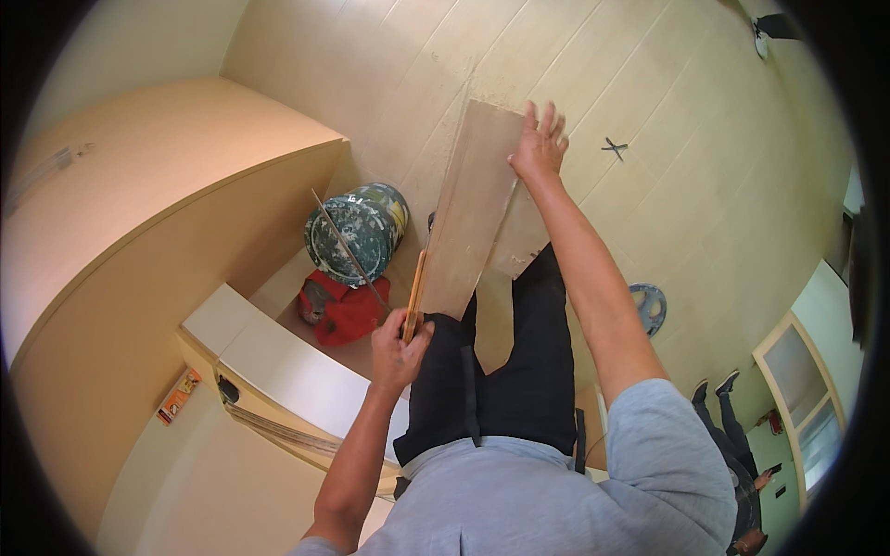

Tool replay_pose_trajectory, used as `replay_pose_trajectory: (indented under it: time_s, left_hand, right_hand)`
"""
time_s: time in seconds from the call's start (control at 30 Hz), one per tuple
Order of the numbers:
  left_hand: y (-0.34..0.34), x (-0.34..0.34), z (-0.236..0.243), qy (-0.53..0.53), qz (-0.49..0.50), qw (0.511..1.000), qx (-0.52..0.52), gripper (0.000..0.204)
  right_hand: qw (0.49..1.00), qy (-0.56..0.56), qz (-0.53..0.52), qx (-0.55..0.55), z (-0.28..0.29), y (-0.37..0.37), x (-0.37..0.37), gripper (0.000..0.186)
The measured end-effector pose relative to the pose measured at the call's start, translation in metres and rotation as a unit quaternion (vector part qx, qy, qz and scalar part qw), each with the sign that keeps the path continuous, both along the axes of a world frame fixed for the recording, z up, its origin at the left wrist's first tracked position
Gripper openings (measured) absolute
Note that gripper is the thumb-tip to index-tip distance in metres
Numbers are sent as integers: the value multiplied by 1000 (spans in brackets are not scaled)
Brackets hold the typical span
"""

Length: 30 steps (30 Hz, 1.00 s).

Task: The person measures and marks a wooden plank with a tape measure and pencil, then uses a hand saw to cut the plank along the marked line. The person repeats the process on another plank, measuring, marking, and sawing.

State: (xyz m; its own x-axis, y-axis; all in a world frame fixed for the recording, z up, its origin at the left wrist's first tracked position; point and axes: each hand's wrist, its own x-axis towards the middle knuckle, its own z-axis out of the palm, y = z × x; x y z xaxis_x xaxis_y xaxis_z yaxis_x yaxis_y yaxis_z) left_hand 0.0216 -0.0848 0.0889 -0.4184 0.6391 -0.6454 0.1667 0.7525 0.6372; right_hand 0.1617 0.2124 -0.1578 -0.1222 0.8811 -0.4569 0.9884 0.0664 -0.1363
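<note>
A long pale wooden board (pixel 477 176) slants away from my lap. My left hand (pixel 397 350) is closed round an orange-brown wooden piece (pixel 418 287) standing along the board's left edge. From beside the same hand a long thin dark strip (pixel 348 243), perhaps a saw blade seen edge-on, runs up and left over a paint-spattered bucket; whether it joins the wooden piece I cannot tell. My right hand (pixel 540 144) is at the board's far right corner, its fingers spread, seemingly touching the edge. The board's near end lies against my dark trousers.
Left of the board stand the spattered bucket (pixel 380 208) and a red bag or cloth (pixel 345 315). A large tan cabinet (pixel 176 213) fills the left. A dark cross-shaped object (pixel 614 148) and a round grey-blue object (pixel 649 309) lie on the floor at right. Other people (pixel 732 435) are at right.
</note>
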Motion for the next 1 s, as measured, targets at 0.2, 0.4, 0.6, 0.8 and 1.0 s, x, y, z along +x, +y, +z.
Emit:
replay_pose_trajectory:
  time_s: [0.2,0.4,0.6,0.8,1.0]
  left_hand:
    - [24,-19,-28,12,-4,998,56,22]
    - [38,-16,-41,-24,46,998,44,36]
    - [46,-17,-55,16,-10,998,58,37]
    - [45,-12,-61,8,0,999,43,36]
    - [39,-9,-64,13,-13,999,39,36]
  right_hand:
    - [991,102,90,-11,-11,-2,-30,71]
    - [977,173,-3,121,-51,2,-49,41]
    - [948,192,10,254,-73,-7,-60,32]
    - [948,197,7,248,-70,-1,-56,30]
    - [954,175,44,239,-71,2,-49,29]
